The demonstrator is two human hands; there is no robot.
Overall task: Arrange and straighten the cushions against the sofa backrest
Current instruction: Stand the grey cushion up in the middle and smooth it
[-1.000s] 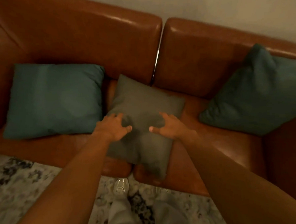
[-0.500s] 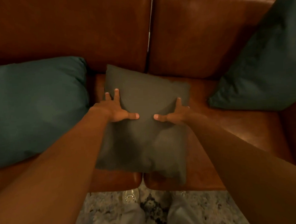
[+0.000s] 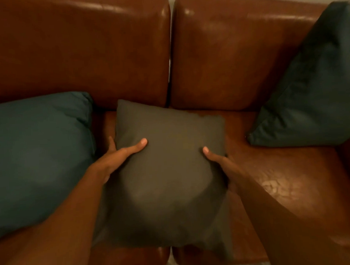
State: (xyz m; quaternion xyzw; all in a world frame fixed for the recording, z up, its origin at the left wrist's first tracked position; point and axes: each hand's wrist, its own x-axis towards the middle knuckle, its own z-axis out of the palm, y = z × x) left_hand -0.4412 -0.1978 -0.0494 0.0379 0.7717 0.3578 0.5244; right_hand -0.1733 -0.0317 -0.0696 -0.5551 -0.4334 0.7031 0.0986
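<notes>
Left fingers (image 3: 111, 142) tuck behind the grey cushion (image 3: 168, 173) edge, thumb across its face: left hand (image 3: 118, 155) clamped on that side. Right hand (image 3: 218, 160) mirrors it, thumb on the face, the other fingers hidden behind the far edge, so clamped too as far as visible. A 2-sided pinch probably gives control to lift and square it. The grey cushion sits mid-seat, in front of the backrest (image 3: 226, 54) seam, its top corner just touching the backrest base. It is roughly square, no clear long axis; face up, slightly twisted, near edge overhanging the seat front. 2 teal cushions flank it: left one (image 3: 35, 156) lying near-flat, right one (image 3: 313, 88) leaning on the backrest.
</notes>
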